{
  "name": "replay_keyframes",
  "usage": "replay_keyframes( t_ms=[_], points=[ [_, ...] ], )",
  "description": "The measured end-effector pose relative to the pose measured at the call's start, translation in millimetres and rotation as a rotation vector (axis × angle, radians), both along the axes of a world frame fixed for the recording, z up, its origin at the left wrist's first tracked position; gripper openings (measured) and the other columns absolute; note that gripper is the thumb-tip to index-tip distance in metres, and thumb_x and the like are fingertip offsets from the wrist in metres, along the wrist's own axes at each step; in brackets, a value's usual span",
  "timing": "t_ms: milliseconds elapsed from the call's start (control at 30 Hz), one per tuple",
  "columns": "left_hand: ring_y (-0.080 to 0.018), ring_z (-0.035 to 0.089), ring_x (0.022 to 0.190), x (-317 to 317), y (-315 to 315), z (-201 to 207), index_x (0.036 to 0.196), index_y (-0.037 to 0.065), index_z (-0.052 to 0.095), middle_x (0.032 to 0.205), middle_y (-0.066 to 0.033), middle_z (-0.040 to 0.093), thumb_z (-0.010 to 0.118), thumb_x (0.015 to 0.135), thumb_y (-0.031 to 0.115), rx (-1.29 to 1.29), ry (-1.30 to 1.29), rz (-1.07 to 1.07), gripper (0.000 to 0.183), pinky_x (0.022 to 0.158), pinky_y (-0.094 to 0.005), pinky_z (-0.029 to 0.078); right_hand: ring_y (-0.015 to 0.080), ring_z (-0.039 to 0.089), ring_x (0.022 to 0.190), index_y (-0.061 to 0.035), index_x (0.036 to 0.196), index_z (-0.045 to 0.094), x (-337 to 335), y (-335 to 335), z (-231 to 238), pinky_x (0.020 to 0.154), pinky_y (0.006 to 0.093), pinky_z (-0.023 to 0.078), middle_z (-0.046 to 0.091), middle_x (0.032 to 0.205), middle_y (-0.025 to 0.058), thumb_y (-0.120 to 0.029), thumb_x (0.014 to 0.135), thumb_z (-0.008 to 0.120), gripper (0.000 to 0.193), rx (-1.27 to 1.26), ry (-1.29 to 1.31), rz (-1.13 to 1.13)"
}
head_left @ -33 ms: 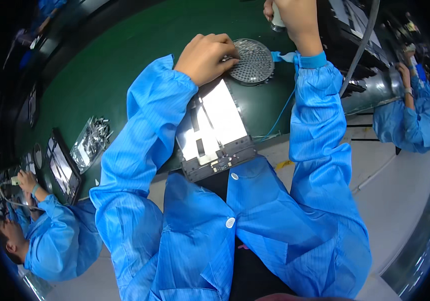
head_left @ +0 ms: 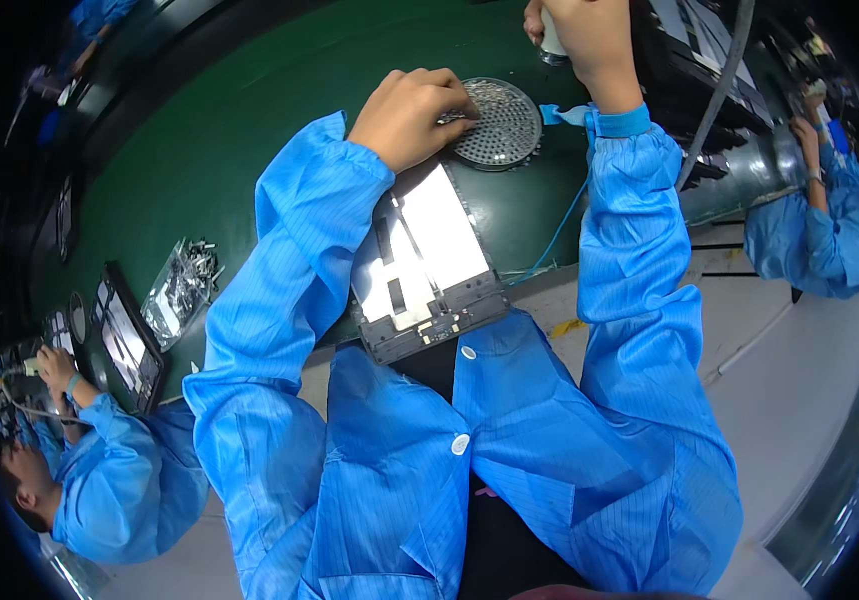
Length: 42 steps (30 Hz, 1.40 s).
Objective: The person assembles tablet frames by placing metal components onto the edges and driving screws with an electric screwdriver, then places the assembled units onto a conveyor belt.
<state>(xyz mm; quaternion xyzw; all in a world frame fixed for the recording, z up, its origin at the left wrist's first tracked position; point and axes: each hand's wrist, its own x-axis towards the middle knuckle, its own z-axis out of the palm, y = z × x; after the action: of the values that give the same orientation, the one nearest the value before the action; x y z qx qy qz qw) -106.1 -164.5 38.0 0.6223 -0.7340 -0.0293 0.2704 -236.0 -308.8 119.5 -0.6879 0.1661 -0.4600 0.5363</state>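
Observation:
My left hand [head_left: 411, 118] is closed at the left rim of a round, clear tray [head_left: 502, 128] pitted with many small holes. Its fingers curl over the rim, and their tips are partly hidden. At the top edge my right hand [head_left: 594, 40] grips a pale cylindrical tool [head_left: 552, 42] with a dark end; the rest of it is out of the picture. Below the left hand, an opened tablet-like device [head_left: 429, 250] lies at the bench's near edge, its silvery inside facing up. A narrow circuit strip [head_left: 444, 325] runs along its near end.
A clear bag of small metal parts [head_left: 181, 290] and another flat device [head_left: 127, 340] lie left on the green bench [head_left: 209, 150]. A grey cable [head_left: 717, 100] hangs by my right arm. A blue wrist strap's cord [head_left: 559, 240] trails down. Co-workers [head_left: 129, 480] sit on both sides.
The round tray has shifted very slightly left, towards my left hand. Both hands keep their hold, and the tablet-like device stays in place.

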Motion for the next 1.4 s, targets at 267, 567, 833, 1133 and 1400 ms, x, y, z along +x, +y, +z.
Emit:
replay_keyframes(
  t_ms=[267, 567, 833, 1133, 1400],
  points=[
    [-0.0425, 0.047, 0.124, -43, 93, 31, 0.117, 0.011, 0.067, 0.128, -0.0104, 0.058, 0.076, 0.079, 0.038, -0.063, -0.122, 0.326, 0.048, 0.101, -0.0565, 0.038, 0.0103, 0.053, 0.043, 0.0001, 0.092, 0.063, -16, -15, -6, 0.040, 0.0248, 0.040, 0.057, 0.056, 0.0033, -0.008, 0.085, 0.066, 0.011, 0.036, 0.064, 0.024],
    [-0.0501, 0.039, 0.132, -103, 184, -3, 0.142, 0.014, 0.050, 0.152, -0.0204, 0.035, 0.084, 0.070, 0.039, 0.284, -0.036, 0.722, 0.083, 0.103, -0.0679, 0.031, 0.0092, 0.055, 0.048, 0.0019, 0.095, 0.065, 7, -8, -13, 0.044, 0.0250, 0.042, 0.059, 0.064, 0.0027, -0.006, 0.086, 0.066, 0.012, -0.027, 0.046, 0.053],
    [-0.0447, 0.055, 0.116, 116, 84, -36, 0.133, 0.006, 0.057, 0.136, -0.0282, 0.050, 0.074, 0.083, 0.040, -0.074, -0.245, 0.778, 0.062, 0.098, -0.0447, 0.047, 0.0086, 0.055, 0.048, 0.0029, 0.097, 0.064, -1, -13, -10, 0.043, 0.0245, 0.042, 0.061, 0.067, 0.0032, -0.004, 0.085, 0.065, 0.014, 0.110, 0.018, -0.027],
    [-0.0464, 0.041, 0.133, 219, -45, -19, 0.137, 0.016, 0.056, 0.148, -0.0229, 0.040, 0.069, 0.076, 0.060, 0.256, -0.466, 1.059, 0.076, 0.108, -0.0527, 0.036, 0.0104, 0.056, 0.049, 0.0072, 0.103, 0.061, -16, -31, -11, 0.043, 0.0258, 0.046, 0.068, 0.096, 0.0150, 0.006, 0.085, 0.056, 0.018, 0.290, -0.221, -0.087],
    [-0.0426, 0.047, 0.129, 201, -260, -47, 0.146, -0.002, 0.035, 0.140, -0.0249, 0.049, 0.052, 0.066, 0.090, 0.389, 0.289, 1.124, 0.123, 0.107, -0.0453, 0.041, 0.0072, 0.059, 0.058, 0.0022, 0.103, 0.063, 14, -8, -23, 0.047, 0.0226, 0.048, 0.066, 0.081, 0.0054, -0.001, 0.089, 0.064, 0.015, 0.303, -0.112, 0.012]
  ],
)
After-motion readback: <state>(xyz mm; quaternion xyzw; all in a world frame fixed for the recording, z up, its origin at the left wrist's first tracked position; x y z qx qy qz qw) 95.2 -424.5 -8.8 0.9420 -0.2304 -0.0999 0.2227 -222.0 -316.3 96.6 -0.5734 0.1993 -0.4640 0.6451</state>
